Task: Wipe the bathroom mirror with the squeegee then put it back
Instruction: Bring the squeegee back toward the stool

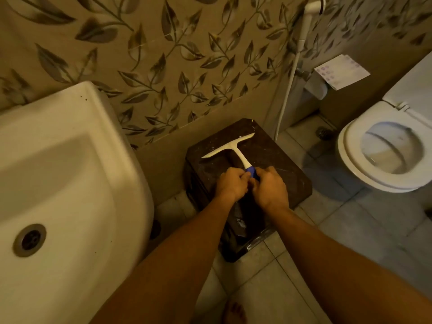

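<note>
R hand [271, 187] grips squeegee [234, 145] (blue end), L hand [231, 183] prob. too; blade ahead.

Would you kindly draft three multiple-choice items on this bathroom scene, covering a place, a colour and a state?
1. Where is the squeegee? A in the sink; B on the dark stool; C on the toilet seat.
2. What colour is its grip? A red; B blue; C green.
3. How is it held? A by two hands; B by one hand; C by none.
Answers: 1 B, its blade lies on the stool top; 2 B, the handle end shows blue; 3 A, the left hand and right hand both curl round the grip.
</note>
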Demonstrator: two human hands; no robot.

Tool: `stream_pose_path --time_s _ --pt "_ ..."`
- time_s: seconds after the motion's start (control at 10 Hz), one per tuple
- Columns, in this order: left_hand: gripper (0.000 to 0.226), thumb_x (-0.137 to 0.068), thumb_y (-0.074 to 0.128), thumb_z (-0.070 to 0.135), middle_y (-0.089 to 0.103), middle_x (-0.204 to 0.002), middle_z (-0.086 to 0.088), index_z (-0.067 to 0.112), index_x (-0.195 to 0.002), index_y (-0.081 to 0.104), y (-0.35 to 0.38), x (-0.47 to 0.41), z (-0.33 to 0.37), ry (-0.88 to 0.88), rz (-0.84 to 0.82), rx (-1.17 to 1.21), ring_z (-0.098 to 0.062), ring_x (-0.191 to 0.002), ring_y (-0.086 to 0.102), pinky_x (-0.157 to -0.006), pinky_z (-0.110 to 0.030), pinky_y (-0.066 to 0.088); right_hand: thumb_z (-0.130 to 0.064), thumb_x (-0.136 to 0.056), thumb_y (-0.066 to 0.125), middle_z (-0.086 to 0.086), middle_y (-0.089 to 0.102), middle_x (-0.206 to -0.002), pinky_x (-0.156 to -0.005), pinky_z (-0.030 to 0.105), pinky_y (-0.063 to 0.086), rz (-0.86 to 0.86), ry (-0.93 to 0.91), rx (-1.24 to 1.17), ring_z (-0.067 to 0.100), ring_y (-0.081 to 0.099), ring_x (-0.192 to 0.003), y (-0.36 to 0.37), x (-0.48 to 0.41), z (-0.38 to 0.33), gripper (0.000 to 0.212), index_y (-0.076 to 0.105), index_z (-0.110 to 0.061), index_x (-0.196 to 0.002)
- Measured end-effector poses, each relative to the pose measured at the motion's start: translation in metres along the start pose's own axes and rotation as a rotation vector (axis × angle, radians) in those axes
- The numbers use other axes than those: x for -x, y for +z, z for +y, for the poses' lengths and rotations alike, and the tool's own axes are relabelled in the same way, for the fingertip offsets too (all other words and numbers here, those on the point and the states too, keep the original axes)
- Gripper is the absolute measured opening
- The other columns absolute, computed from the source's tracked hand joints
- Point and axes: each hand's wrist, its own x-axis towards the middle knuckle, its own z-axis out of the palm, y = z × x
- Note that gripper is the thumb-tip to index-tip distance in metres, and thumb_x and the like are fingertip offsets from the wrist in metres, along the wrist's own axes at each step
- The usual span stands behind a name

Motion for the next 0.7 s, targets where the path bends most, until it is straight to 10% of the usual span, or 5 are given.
stream_pose_path --time_s 0.7 --pt "0.027 -0.102 0.047 0.028 0.068 -0.111 -0.009 0.013 -0.113 0.067 0.018 -0.017 -0.007 -0.070 -0.058 -0.069 -0.026 -0.101 0.065 -0.084 -0.037 0.052 -0.032 -0.104 0.051 0.009 0.046 -0.129 -0.090 0.037 0.055 -0.059 0.018 0.113 0.024 0.054 -0.113 0.024 -0.015 0.012 0.039 0.050 -0.016 -0.140"
